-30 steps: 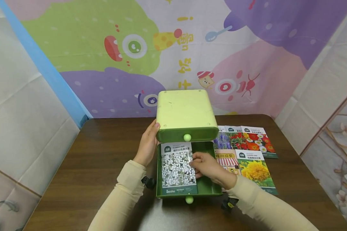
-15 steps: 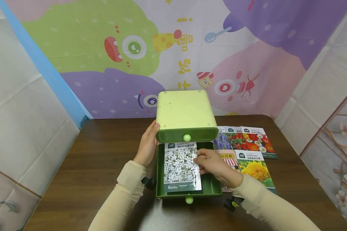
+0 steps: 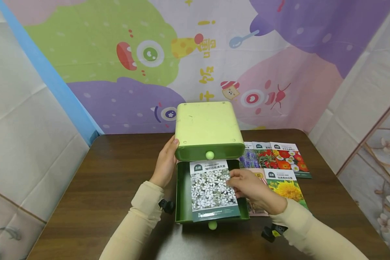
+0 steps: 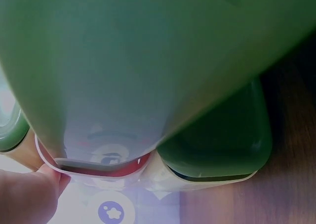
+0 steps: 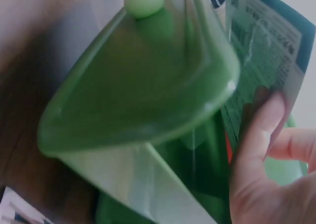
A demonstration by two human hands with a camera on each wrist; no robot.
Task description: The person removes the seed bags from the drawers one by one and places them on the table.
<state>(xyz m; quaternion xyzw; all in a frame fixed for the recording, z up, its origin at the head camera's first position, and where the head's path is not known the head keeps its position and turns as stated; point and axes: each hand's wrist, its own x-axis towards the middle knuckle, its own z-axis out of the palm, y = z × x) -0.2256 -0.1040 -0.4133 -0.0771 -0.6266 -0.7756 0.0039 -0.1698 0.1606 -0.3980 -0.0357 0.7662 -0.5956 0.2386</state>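
A pale yellow-green drawer box [image 3: 208, 122] stands on the table with one green drawer [image 3: 183, 202] pulled out. My left hand [image 3: 165, 162] holds the box's left side, its thumb on the front corner beside the top drawer front. In the left wrist view that thumb [image 4: 47, 177] touches the rim of the opening. My right hand [image 3: 251, 186] pinches the right edge of a white-flower seed packet [image 3: 211, 189], tilted over the pulled-out drawer. The right wrist view shows the packet's printed back [image 5: 261, 46] between thumb and fingers.
Right of the box lie several seed packets, among them a yellow-flower one [image 3: 289, 191], a red-poppy one [image 3: 289, 159] and a partly hidden pink one [image 3: 258, 211]. A closed lower drawer [image 4: 222, 135] shows in the left wrist view. A cartoon curtain [image 3: 123, 104] hangs behind the table.
The right hand has drawn the white-flower packet to the right, and the packet has tilted and come over the drawer's front edge. The left hand and the box have stayed put.
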